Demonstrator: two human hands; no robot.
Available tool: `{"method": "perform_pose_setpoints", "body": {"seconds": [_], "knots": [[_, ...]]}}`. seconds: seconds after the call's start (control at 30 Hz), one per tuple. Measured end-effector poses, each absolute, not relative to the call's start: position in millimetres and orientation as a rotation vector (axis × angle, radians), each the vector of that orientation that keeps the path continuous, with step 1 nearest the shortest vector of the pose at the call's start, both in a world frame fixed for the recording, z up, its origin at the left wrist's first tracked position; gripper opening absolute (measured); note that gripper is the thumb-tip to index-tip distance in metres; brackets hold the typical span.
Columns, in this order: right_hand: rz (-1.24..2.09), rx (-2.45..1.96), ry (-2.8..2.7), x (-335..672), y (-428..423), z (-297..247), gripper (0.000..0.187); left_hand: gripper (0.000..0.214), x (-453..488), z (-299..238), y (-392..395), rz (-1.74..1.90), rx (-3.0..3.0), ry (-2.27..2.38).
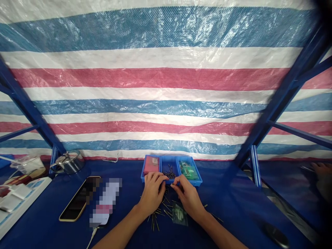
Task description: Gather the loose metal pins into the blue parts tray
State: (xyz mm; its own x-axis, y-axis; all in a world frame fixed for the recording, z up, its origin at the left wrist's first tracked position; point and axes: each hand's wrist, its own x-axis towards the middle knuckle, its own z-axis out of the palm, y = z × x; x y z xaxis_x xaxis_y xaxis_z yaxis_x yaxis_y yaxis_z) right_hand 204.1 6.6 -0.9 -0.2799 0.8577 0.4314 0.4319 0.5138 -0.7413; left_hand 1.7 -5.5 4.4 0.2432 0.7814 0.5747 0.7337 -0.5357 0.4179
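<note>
My left hand and my right hand rest close together on the blue table cloth, just in front of a blue three-part tray. Both hands have their fingers curled and pinched toward each other over small dark pins; what each pinch holds is too small to name. Several thin dark pins lie scattered on the cloth under and near my wrists. A small green piece in clear wrap lies beside my right wrist. The tray holds a red block on the left, dark pins in the middle and green parts on the right.
A phone lies on the cloth to the left, next to a blurred object with a white cable. A metal lidded pot stands at the back left. Blue metal frame posts rise on both sides before a striped tarp. Another person's hand shows far right.
</note>
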Motion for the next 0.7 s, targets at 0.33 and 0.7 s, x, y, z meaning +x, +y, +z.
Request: {"method": "perform_pose_setpoints", "body": {"seconds": [0.33, 0.7], "knots": [[0.55, -1.032, -1.917, 203.6, 5.3, 2.4, 0.01, 0.023, 1.6, 5.0, -5.5, 1.178, 2.423, 1.485], [0.55, -1.02, -1.919, 203.3, 6.3, -1.7, 0.016, 0.025, 1.9, 5.9, -5.4, 1.183, 2.446, 1.492]]}}
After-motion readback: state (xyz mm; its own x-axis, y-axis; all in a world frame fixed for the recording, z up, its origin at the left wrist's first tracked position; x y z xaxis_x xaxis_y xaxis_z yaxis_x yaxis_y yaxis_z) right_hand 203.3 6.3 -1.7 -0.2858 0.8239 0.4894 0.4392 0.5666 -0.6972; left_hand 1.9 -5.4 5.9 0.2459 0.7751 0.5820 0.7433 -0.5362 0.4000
